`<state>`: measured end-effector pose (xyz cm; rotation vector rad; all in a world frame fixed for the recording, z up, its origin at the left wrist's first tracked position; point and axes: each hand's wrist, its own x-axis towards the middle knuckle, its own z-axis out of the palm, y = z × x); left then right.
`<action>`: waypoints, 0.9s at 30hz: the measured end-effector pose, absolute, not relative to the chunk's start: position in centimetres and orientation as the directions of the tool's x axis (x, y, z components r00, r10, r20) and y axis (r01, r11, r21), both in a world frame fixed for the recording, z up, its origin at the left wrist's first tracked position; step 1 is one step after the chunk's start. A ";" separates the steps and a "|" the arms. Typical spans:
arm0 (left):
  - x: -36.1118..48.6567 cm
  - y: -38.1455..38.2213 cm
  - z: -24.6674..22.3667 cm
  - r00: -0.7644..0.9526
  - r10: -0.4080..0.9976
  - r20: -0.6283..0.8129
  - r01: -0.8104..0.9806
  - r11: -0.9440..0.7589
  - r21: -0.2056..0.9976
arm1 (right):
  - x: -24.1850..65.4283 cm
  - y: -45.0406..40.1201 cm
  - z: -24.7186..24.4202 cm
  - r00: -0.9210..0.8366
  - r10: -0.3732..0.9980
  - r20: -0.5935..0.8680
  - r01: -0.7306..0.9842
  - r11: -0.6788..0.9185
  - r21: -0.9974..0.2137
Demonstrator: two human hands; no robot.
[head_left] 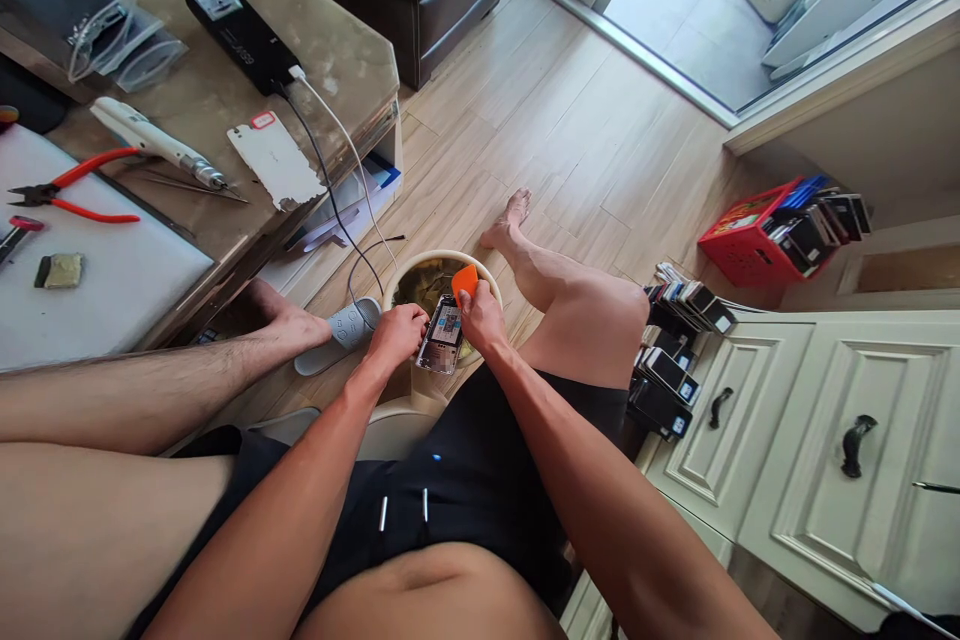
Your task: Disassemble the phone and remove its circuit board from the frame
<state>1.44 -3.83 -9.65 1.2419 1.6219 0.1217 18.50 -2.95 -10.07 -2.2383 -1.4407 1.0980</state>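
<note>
Two bare hands over a cream-rimmed bin (pixel 441 254): right hand (pixel 484 317) closed on an orange scraper (pixel 464 280) beside the opened phone (pixel 442 338), left hand (pixel 403 330) curled at its opposite edge, grip unclear. Black charger (pixel 240 32) on the bench (pixel 322 15) bears large inverted characters, not surely legible; red-edged label (pixel 263 120) on white plate (pixel 276 162) too small to read. Charger's cables (pixel 352 148) hang near the bin.

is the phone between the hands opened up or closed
Opened up: the phone between the left hand and right hand shows its inner parts, with no smooth cover over the side facing up.
</note>
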 end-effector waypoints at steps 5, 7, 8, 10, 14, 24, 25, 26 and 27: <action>1.5 -3.5 -9.2 0.127 0.728 -0.674 0.737 0.386 0.555 | 18.4 -2.9 -10.0 0.220 0.862 -0.457 0.664 -0.475 -0.577; 1.6 -3.5 -9.0 0.134 0.734 -0.666 0.765 0.351 0.540 | 18.5 -3.0 -9.9 0.217 0.863 -0.456 0.663 -0.474 -0.580; 1.7 -3.6 -8.9 0.137 0.740 -0.659 0.778 0.331 0.534 | 18.5 -3.0 -9.9 0.217 0.863 -0.456 0.662 -0.473 -0.581; 1.8 -3.6 -8.7 0.147 0.756 -0.638 0.800 0.289 0.526 | 18.5 -3.0 -9.9 0.214 0.866 -0.453 0.662 -0.469 -0.585; 1.9 -3.9 -8.6 0.172 0.787 -0.593 0.821 0.218 0.528 | 18.6 -3.0 -10.0 0.202 0.871 -0.449 0.662 -0.459 -0.593; 1.9 -3.8 -9.1 0.070 0.779 -0.624 0.746 0.374 0.550 | 18.8 -3.1 -10.8 0.216 0.874 -0.435 0.636 -0.464 -0.617; 1.8 -3.7 -9.2 0.054 0.770 -0.636 0.725 0.408 0.555 | 18.9 -3.1 -10.8 0.219 0.875 -0.433 0.632 -0.465 -0.620; 1.8 -3.7 -9.3 0.040 0.761 -0.647 0.701 0.440 0.561 | 18.9 -3.1 -10.8 0.221 0.875 -0.430 0.629 -0.465 -0.623; 1.7 -3.7 -9.4 0.029 0.755 -0.655 0.676 0.468 0.569 | 18.9 -3.1 -10.8 0.223 0.876 -0.427 0.624 -0.465 -0.628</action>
